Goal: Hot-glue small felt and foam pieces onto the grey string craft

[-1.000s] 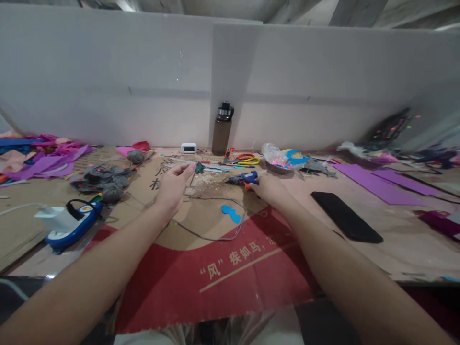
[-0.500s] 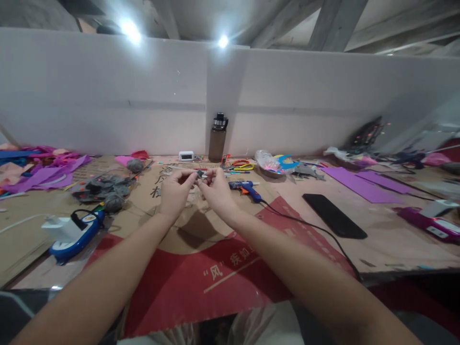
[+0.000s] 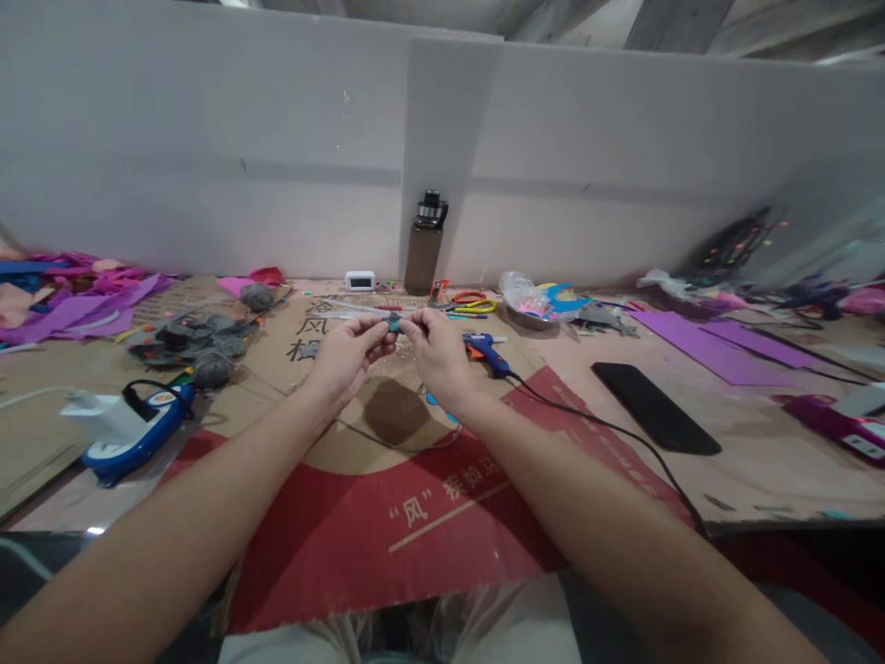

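Observation:
Between the fingertips of both hands is a small grey-teal piece [image 3: 394,322], mostly covered, perhaps felt; its exact kind I cannot make out. My left hand [image 3: 352,355] pinches it from the left, my right hand [image 3: 437,355] from the right. Both are raised over a red and brown cardboard sheet [image 3: 332,544]. A thin grey strand [image 3: 373,441] curves across the cardboard below them. Just right of my right hand lies a blue glue gun [image 3: 489,354] with its cord. Small blue pieces [image 3: 432,398] show beside my right wrist.
A bottle [image 3: 423,244] stands by the white partition, near scissors [image 3: 474,302] and a small white display [image 3: 359,280]. Grey felt scraps [image 3: 190,339] and yarn balls lie left, beside a blue power strip [image 3: 142,433]. At right are a black phone [image 3: 655,408] and purple sheets [image 3: 712,346].
The view has tilted down slightly. My hands still pinch the small piece, now showing more teal. The left fingers have curled more, and blue pieces have come into sight by my right wrist.

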A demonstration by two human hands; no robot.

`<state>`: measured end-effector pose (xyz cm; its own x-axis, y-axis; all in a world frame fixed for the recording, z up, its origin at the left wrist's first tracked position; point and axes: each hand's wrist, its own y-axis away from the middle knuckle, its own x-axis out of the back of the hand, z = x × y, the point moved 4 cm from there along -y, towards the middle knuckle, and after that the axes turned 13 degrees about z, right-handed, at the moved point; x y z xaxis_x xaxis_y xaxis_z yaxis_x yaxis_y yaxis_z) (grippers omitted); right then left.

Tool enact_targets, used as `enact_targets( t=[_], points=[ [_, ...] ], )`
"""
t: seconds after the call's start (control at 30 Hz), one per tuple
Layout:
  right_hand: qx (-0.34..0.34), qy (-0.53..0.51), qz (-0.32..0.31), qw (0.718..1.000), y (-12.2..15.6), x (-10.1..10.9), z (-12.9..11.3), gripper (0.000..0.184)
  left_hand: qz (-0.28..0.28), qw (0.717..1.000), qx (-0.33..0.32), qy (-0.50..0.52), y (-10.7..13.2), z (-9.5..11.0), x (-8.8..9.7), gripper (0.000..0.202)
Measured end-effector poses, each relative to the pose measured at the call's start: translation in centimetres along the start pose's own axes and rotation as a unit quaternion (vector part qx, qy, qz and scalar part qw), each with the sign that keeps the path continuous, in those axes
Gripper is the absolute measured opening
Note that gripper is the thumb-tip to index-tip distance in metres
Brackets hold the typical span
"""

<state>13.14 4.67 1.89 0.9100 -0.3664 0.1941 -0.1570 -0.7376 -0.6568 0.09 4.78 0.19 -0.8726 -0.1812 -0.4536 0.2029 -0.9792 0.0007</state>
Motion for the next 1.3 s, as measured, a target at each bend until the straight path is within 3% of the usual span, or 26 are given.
enact_targets(
  t=[0.17, 0.7, 0.9, 1.3],
  points=[
    [0.011, 0.032, 0.0, 0.999, -0.2, 0.1, 0.27, 0.021, -0.001, 1.0, 0.023, -0.01, 0.23, -0.13, -0.12, 0.009],
    [0.016, 0.051, -0.006, 0.999, -0.02, 0.22, -0.11, 0.03, -0.003, 1.0, 0.009, -0.017, 0.6, 0.05, -0.34, 0.01],
    [0.015, 0.05, -0.035, 0.998, 0.18, -0.03, -0.21, 0.027, 0.0, 1.0, 0.004, -0.023, 0.47, 0.09, -0.34, 0.008],
    [0.017, 0.063, -0.022, 0.998, 0.03, 0.48, -0.07, 0.017, -0.001, 0.994, -0.045, -0.1, 0.75, 0.3, -0.39, 0.007]
  ],
)
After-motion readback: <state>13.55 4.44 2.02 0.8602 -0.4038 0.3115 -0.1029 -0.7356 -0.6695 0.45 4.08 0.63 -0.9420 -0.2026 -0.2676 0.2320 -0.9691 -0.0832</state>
